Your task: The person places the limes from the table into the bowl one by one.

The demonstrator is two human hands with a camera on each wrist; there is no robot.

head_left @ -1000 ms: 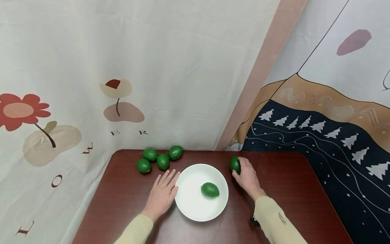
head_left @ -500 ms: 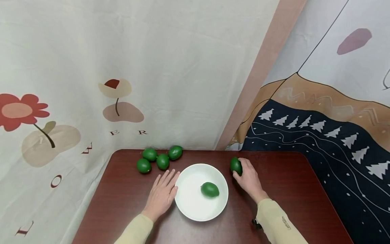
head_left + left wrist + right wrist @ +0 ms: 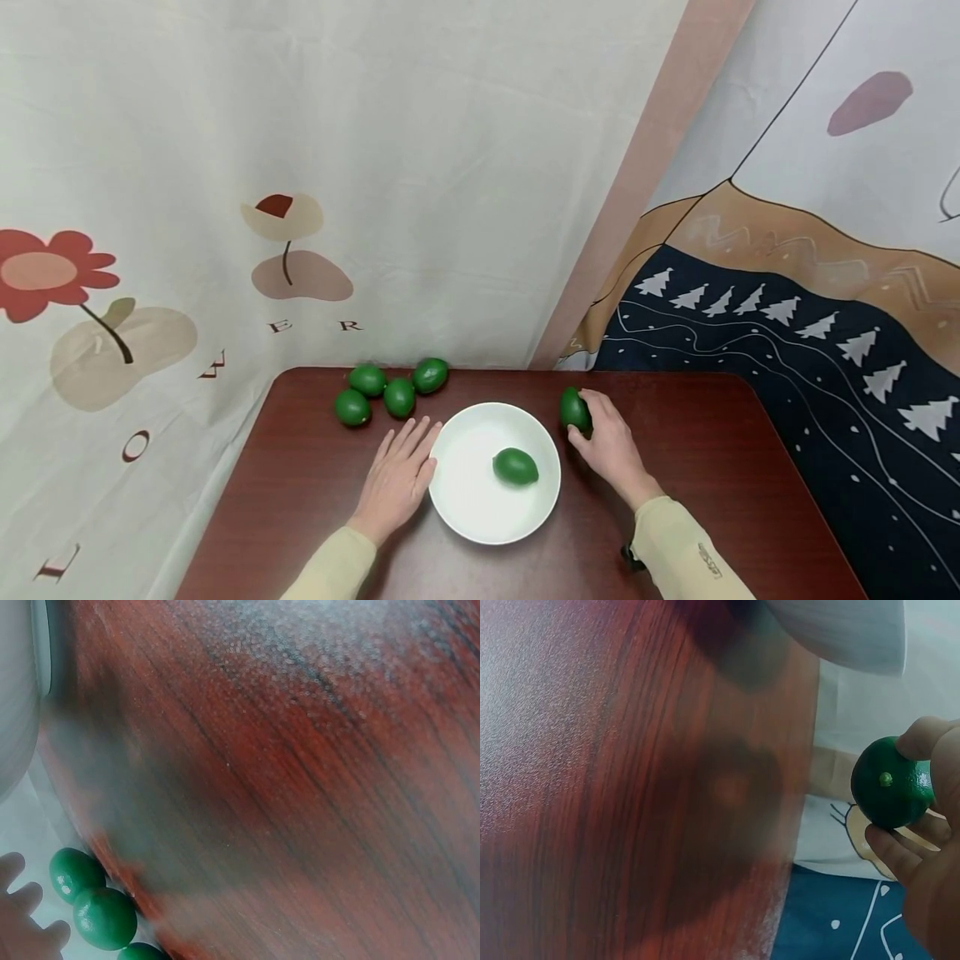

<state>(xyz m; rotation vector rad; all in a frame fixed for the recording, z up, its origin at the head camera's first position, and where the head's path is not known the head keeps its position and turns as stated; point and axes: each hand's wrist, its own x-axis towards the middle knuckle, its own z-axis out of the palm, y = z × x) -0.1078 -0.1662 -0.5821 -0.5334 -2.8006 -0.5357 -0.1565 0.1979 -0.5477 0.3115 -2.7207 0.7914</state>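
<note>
A white bowl (image 3: 495, 521) stands on the table with one green lime (image 3: 515, 467) inside it. To its right, my right hand (image 3: 611, 446) pinches another lime (image 3: 574, 410) between thumb and fingers. The right wrist view shows that lime (image 3: 889, 784) end-on, with its pale stem tip facing the camera. My left hand (image 3: 396, 479) lies with straight fingers at the bowl's left side, its fingertips and thumb at the rim. In the left wrist view only some fingertips (image 3: 26, 896) show at the edge.
Several more limes (image 3: 400, 397) sit clustered at the table's back left, beyond my left hand. The dark red wooden table (image 3: 697, 467) ends at the back against a printed curtain (image 3: 450, 208).
My right hand, with the lime in its fingers, has shifted slightly left toward the bowl. The left hand, the bowl and the other limes have stayed in place.
</note>
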